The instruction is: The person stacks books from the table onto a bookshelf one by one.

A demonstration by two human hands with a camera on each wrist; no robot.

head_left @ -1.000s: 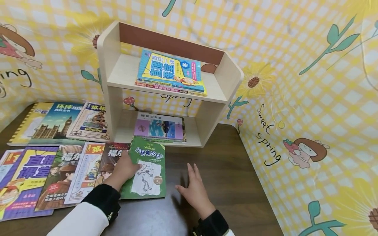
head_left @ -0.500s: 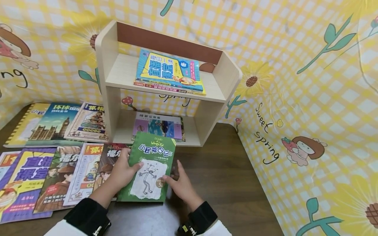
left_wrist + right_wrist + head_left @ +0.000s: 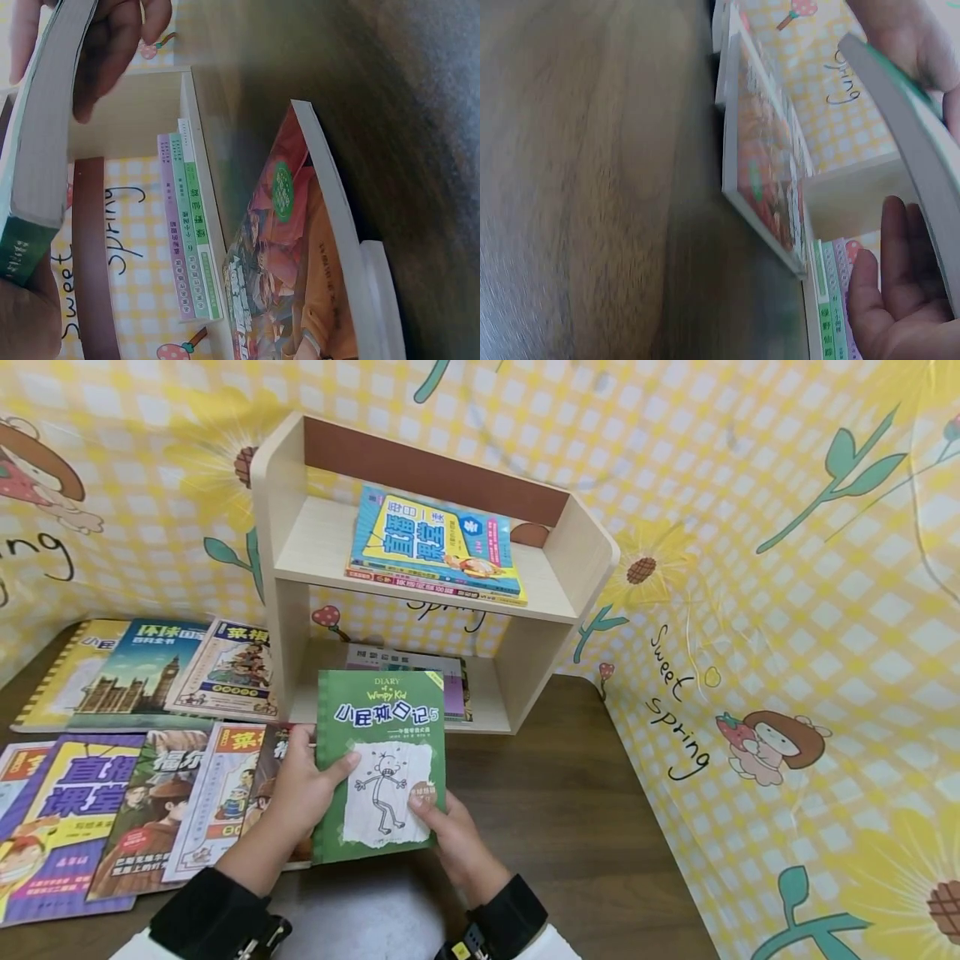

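A green Diary of a Wimpy Kid book (image 3: 381, 718) is held up above the table, its cover facing the head camera. My left hand (image 3: 300, 789) grips its spine side, the thumb lying on the cover. On the opposite edge my right hand (image 3: 461, 847) pinches it, thumb on the cover near the round badge. In the right wrist view the right hand's fingers (image 3: 896, 255) lie beneath the book. From the left wrist, the thick page block (image 3: 49, 120) shows edge-on. The book hides part of the lower shelf and its purple-covered book (image 3: 453, 685).
Behind the book stands a two-tier wooden shelf (image 3: 558, 597) with a stack of books (image 3: 435, 539) lying on top. Two rows of overlapping books (image 3: 161, 810) cover the table's left side. Yellow checked cloth (image 3: 750, 610) hangs behind and to the right. Dark table (image 3: 570, 827) extends right.
The green book, earlier lying over the table's books with the left hand on it, has been lifted and straightened. The right hand has come in from the right and taken its right edge.
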